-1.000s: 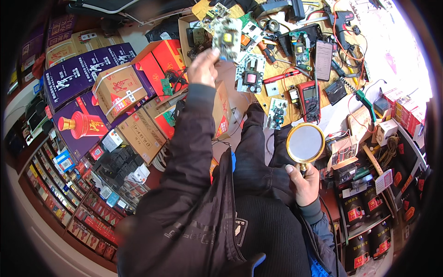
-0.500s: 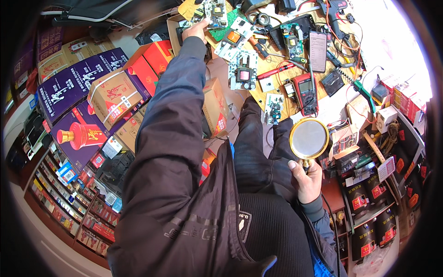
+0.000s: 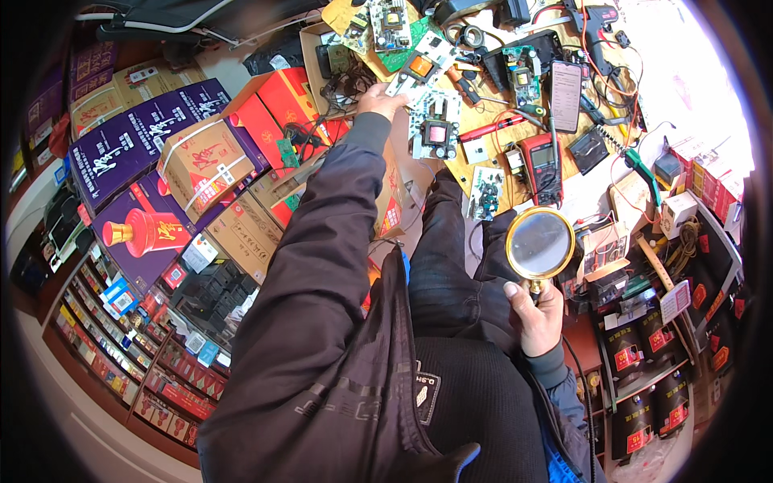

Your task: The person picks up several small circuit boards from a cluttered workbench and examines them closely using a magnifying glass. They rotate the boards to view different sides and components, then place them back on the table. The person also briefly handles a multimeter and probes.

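In my right hand (image 3: 537,315) is a gold-rimmed magnifying glass (image 3: 540,243), lens upward above my lap, with the fingers closed round its handle. My left hand (image 3: 382,103) is at the table's left edge, its fingers pinched at the lower corner of a white circuit board (image 3: 422,68) with an orange-topped transformer. Some of those fingertips are hidden. Just below that lies another circuit board (image 3: 436,127) with a pinkish transformer. A smaller populated board (image 3: 486,193) sits at the table's near edge. More boards (image 3: 391,22) lie at the far left of the table.
A red multimeter (image 3: 541,167), a phone (image 3: 566,97), a red pen-like tool (image 3: 493,127) and a green-handled soldering iron (image 3: 642,167) crowd the wooden table (image 3: 465,171). Cartons (image 3: 205,167) and an open red box (image 3: 282,105) stand left. Shelving (image 3: 648,378) is at right.
My left hand has come back toward me and to the right, from the far-left boards to the white board's corner. The magnifying glass stays in my right hand. The view has shifted slightly.
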Available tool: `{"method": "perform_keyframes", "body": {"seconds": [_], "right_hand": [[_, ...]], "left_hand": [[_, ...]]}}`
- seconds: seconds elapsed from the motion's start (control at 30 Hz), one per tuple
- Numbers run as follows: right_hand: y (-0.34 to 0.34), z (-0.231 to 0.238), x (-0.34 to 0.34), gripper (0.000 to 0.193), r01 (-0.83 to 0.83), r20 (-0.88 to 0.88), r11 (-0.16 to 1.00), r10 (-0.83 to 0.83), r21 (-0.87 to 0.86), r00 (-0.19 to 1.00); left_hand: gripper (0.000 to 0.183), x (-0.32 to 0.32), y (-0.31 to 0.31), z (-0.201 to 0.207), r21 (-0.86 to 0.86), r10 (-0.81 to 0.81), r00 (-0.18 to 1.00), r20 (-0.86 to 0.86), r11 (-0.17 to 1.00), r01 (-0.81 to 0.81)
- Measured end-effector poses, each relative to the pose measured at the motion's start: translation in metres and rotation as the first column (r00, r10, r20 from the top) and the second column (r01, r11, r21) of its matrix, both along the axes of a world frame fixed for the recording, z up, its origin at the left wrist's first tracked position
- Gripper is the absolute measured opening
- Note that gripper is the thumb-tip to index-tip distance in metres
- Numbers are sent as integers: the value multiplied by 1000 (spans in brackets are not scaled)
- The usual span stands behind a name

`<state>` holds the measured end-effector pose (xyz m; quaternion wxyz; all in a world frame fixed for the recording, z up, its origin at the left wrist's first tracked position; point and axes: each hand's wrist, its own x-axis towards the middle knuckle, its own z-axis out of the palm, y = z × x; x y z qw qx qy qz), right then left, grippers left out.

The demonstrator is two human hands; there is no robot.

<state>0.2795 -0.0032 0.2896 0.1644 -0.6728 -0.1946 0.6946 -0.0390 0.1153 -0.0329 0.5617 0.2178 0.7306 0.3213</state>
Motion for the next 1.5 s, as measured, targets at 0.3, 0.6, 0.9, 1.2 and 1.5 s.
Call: {"method": "perform_keyframes", "body": {"seconds": [0.3,0.6,0.9,1.2,1.5], "right_hand": [[-3,3,2,39,-2,2,1000,2,10,1000],[-10,16,15,38,-2,-16,996,3,89,1000],[-25,31,44,37,-45,-80,985,59,168,995],[-60,42,120,37,-54,-101,968,81,245,992],[-92,38,202,30,0,-137,937,51,350,989]], "left_hand": [[50,10,-9,32,175,46,999,-1,983,-46],[50,29,-50,117,219,98,995,-22,971,-91],[35,65,-93,214,5,289,876,386,949,-315],[34,147,-143,276,-30,330,717,614,917,-397],[34,235,-187,316,-104,329,573,750,915,-389]]}}
